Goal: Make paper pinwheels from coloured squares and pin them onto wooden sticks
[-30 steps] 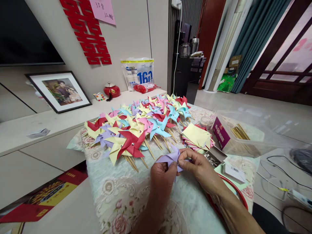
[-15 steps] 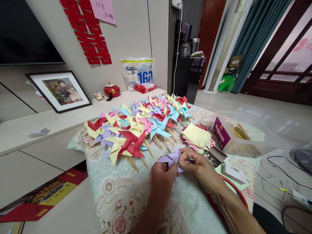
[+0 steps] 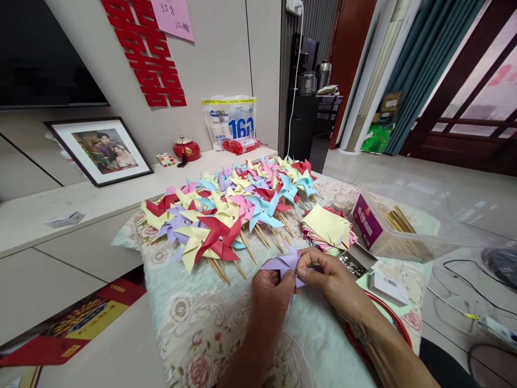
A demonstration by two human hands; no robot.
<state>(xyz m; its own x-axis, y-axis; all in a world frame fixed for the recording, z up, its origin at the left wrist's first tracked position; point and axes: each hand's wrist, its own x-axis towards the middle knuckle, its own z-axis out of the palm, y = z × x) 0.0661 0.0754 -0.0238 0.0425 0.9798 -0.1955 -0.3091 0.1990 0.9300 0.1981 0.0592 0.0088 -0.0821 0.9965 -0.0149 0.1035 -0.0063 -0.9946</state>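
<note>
A purple paper pinwheel is pinched between both hands above the front half of the table. My left hand grips its lower left side, thumb near the centre. From the right, my right hand presses thumb and fingertips at the pinwheel's centre; whatever small part may be between them is hidden. Finished pinwheels on wooden sticks lie in overlapping rows just beyond. Close to my right hand are a small open box of metal pieces and a stack of coloured paper squares.
The flowered tablecloth covers the table. A clear plastic bin with sticks stands at the right. A white box and a red ring-shaped rim lie near my right forearm. Cables run over the floor at right.
The camera view has shifted very slightly. Both hands keep hold of the purple pinwheel in nearly the same position.
</note>
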